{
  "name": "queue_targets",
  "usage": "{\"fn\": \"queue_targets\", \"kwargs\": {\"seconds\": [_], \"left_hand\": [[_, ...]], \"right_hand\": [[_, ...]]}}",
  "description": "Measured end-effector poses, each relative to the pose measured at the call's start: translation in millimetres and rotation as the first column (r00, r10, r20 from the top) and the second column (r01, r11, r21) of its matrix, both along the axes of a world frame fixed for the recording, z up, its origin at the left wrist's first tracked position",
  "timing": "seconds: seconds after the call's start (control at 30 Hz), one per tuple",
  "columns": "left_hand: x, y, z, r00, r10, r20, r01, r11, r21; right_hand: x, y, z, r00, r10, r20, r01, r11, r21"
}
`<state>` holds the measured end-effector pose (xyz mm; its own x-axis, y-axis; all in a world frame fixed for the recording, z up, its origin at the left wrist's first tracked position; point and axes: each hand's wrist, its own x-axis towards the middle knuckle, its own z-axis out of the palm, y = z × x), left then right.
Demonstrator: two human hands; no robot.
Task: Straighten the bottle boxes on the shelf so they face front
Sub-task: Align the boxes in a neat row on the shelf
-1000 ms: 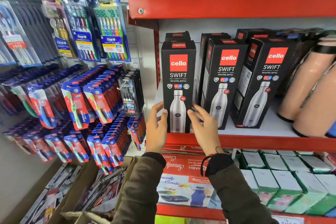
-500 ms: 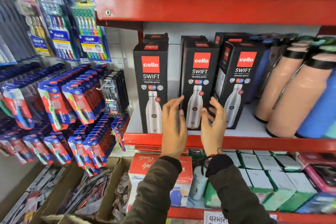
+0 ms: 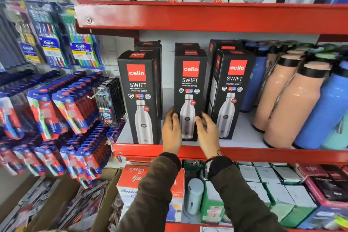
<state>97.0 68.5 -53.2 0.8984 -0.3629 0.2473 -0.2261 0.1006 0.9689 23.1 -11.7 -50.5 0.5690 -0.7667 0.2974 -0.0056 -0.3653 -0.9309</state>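
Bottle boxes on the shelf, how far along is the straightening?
Left box looks done, squarely facing front. Middle box is in hand: left hand and right hand flank its base. Right box is left; it sits angled, side panel showing.

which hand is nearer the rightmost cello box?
Right. The right hand is on the middle box's right edge, just beside the rightmost cello box; the left hand is on the middle box's far side.
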Motion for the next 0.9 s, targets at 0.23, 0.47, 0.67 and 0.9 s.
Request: {"fn": "queue_targets", "kwargs": {"seconds": [0.23, 0.47, 0.67, 0.9], "left_hand": [[-8.6, 13.1, -5.8, 0.999, 0.037, 0.022, -0.037, 0.999, 0.005], [-18.7, 28.4, -11.5, 0.996, 0.062, 0.068, -0.063, 0.998, 0.015], [-20.7, 33.7, -14.1, 0.996, 0.05, 0.075, -0.05, 0.999, 0.006], [-43.0, 20.7, -24.0, 0.961, 0.227, 0.159, -0.205, 0.968, -0.144]], "right_hand": [[-11.4, -1.3, -8.3, 0.999, 0.036, 0.025, -0.036, 0.999, 0.032], [-25.2, 4.2, -10.5, 0.998, 0.033, 0.047, -0.034, 0.999, 0.008], [-31.8, 9.3, -9.0, 0.998, 0.012, 0.058, -0.011, 1.0, -0.024], [-43.3, 1.3, -12.4, 0.989, -0.036, 0.144, 0.04, 0.999, -0.027]]}}
